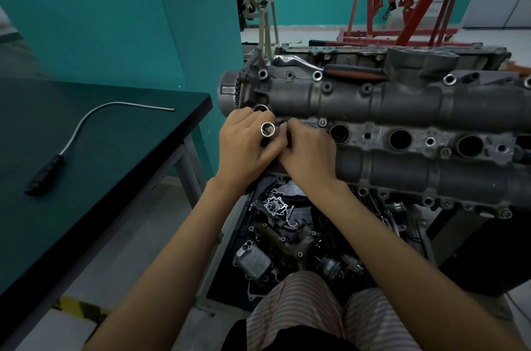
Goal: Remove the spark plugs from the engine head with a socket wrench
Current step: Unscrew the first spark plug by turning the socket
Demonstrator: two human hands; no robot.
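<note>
The grey engine head (402,103) lies across the right half of the view, with a row of round spark plug wells (400,139) along its middle. My left hand (244,146) grips a silver socket (268,130), its hollow end pointing up at me, over the leftmost well. My right hand (309,149) meets it from the right, fingers curled round a dark part at the socket's lower end; what that part is stays hidden. A ratchet wrench (330,67) with a black and orange handle rests on the far side of the head.
A dark green bench (100,149) on the left carries a flexible pick-up tool (77,132) with a black handle. Below the head, a tray (287,235) holds several loose engine parts. A red engine hoist (402,0) stands behind.
</note>
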